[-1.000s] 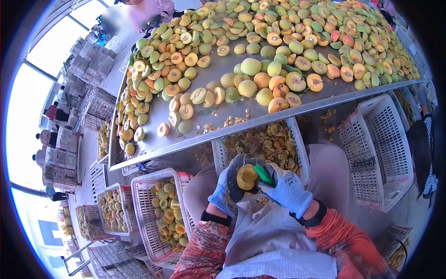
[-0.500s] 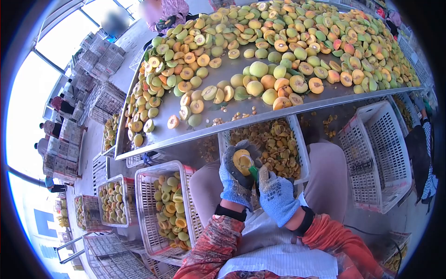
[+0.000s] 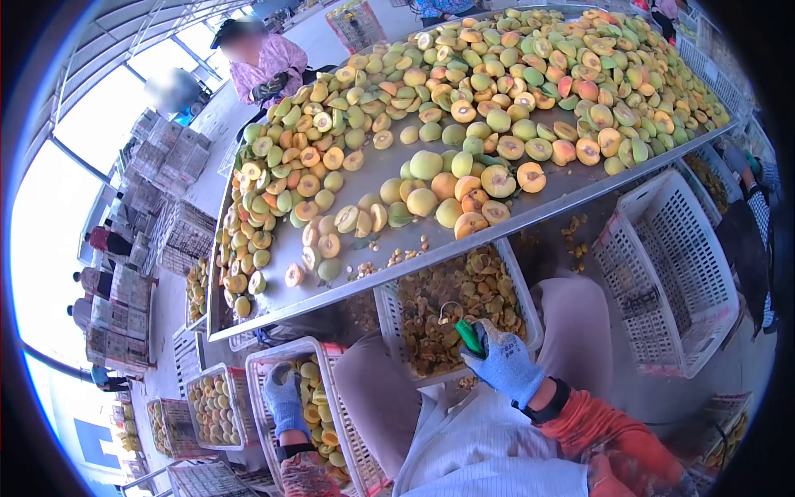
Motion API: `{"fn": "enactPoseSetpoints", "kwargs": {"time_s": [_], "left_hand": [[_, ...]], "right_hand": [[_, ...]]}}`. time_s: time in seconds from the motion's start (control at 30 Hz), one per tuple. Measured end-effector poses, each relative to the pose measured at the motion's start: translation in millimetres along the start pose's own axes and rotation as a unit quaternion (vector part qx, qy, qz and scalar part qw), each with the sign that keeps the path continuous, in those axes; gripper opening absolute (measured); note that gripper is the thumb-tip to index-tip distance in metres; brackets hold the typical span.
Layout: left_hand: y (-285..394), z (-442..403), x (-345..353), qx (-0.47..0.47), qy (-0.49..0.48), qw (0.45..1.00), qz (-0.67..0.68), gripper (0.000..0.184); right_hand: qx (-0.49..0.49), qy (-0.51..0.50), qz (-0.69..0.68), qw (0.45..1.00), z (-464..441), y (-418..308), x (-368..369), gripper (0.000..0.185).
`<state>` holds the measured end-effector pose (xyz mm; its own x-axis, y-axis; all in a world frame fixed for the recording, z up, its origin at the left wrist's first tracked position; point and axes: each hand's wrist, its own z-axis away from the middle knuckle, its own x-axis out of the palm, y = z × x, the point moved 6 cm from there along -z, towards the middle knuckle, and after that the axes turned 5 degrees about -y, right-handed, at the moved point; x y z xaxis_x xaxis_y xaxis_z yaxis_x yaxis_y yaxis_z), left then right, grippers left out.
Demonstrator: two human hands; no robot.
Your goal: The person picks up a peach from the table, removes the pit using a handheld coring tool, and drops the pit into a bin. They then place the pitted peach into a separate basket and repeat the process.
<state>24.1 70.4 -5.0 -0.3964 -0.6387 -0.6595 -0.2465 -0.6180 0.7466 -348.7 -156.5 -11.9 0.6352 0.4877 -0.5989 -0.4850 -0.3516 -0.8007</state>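
My right hand (image 3: 507,362), in a blue glove, grips a green-handled loop knife (image 3: 469,338). Its curved metal loop points up and left, above a white crate of peach scraps (image 3: 422,331) between my knees. My left hand (image 3: 286,399), also gloved, is at the left side of another white crate (image 3: 338,364) beside my left leg. Peach halves (image 3: 319,406) fill that crate, right beside the glove. The left fingers look loosely parted, and no fruit shows in them, though the palm side is partly hidden.
A metal table (image 3: 364,290) heaped with whole and halved peaches stands ahead. To the right is a tilted white crate (image 3: 662,273); more filled crates (image 3: 217,406) stand left. A person in a pink patterned top (image 3: 269,62) works at the table's far left corner.
My left hand has left the right hand and moved down-left to the crate; the peach half it held no longer shows. The right hand keeps the loop knife. The view has shifted.
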Motion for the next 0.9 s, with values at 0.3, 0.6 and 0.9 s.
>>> {"fn": "enactPoseSetpoints", "kwargs": {"time_s": [0.3, 0.6, 0.9], "left_hand": [[244.7, 14.1, 261.7, 0.196, -0.285, 0.938, 0.028, 0.048], [257.0, -3.9, 356.9, 0.258, -0.334, 0.906, -0.016, 0.042], [214.1, 35.2, 214.9, -0.072, -0.372, 0.718, 0.584, 0.038]], "right_hand": [[0.084, -0.013, -0.147, 0.985, -11.7, 54.0, -5.0, 0.036], [0.097, -0.051, -0.225, 0.968, -18.6, 64.2, -8.6, 0.04], [0.018, -0.032, -0.09, 0.995, -5.1, 18.2, -17.5, 0.047]]}}
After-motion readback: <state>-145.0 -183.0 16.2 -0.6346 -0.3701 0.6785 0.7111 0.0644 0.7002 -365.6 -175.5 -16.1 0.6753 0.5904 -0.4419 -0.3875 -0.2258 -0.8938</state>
